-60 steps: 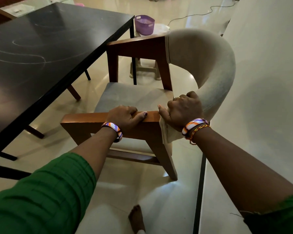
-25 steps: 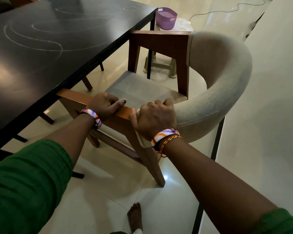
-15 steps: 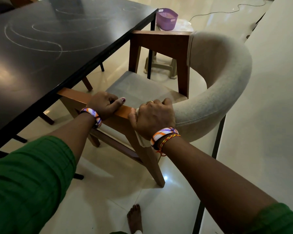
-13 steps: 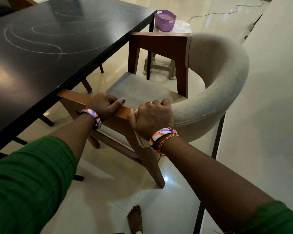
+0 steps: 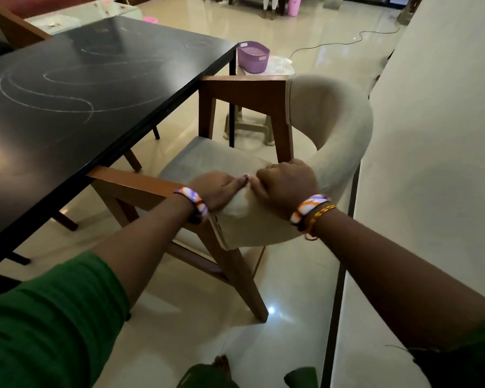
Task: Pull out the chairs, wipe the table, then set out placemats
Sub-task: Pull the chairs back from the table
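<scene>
Step in hand, as I judge it: shifting the wood-framed armchair with curved beige upholstered back [image 5: 339, 130] relative to the black glossy rectangular surface [image 5: 67, 107]. Chair sits at the surface's long edge, near armrest tip tucked just under the edge, seat mostly clear of it.

L hand [image 5: 216, 189] closed over the near wooden armrest right where it meets the padded back. R hand [image 5: 286, 186] closed on the end of the padded back. Both grips wrap the chair; thumbs nearly touching.

How I'd do it well: keep both grips low and close, pull evenly so the chair doesn't yaw into the wall on the right. Lift a little at the rear legs – the cream tile floor [image 5: 291, 275] is polished, legs prob. slide easily but could scrape. Watch the armrest vs. the surface edge: clear it before any turn.

Materials: frame = smooth brown wood, squared sections. Back = soft, fine-weave fabric, dents under fingers. Seat pad = grey-ish cloth, flat. Surface top = hard, reflective, w/ pale chalky swirl marks, so wiping not done. No placemats in view.
</scene>
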`<action>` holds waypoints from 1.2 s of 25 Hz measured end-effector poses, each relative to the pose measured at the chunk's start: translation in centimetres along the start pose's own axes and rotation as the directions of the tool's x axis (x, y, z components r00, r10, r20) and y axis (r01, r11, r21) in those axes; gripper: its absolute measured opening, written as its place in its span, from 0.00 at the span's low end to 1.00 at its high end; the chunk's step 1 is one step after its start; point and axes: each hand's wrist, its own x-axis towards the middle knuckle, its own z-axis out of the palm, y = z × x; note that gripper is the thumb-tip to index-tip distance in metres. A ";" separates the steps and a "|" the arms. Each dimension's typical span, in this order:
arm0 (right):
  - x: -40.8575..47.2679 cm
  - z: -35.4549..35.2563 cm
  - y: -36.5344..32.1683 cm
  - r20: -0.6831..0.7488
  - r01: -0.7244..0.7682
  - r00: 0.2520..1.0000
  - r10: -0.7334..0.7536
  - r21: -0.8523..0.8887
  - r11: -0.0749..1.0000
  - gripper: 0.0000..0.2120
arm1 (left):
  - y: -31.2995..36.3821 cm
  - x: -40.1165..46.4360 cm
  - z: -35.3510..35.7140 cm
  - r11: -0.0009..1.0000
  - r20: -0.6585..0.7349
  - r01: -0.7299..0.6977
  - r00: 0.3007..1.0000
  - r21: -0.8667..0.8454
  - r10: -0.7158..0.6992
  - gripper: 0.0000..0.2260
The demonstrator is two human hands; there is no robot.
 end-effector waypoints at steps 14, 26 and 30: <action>10.2 0.1 25.1 0.141 -0.342 0.939 0.313 0.339 0.876 0.19 | 16.8 16.3 1.2 0.983 0.249 -0.111 0.957 -0.149 0.146 0.36; 29.6 7.3 34.2 0.492 -0.228 0.866 -0.092 0.551 0.802 0.24 | 16.8 35.5 0.4 0.704 -0.020 0.279 0.923 -0.653 -0.384 0.44; 32.8 8.6 34.6 0.545 -0.169 0.826 -0.144 0.483 0.859 0.25 | 15.2 37.8 -1.0 0.764 -0.084 0.328 0.892 -0.555 -0.443 0.43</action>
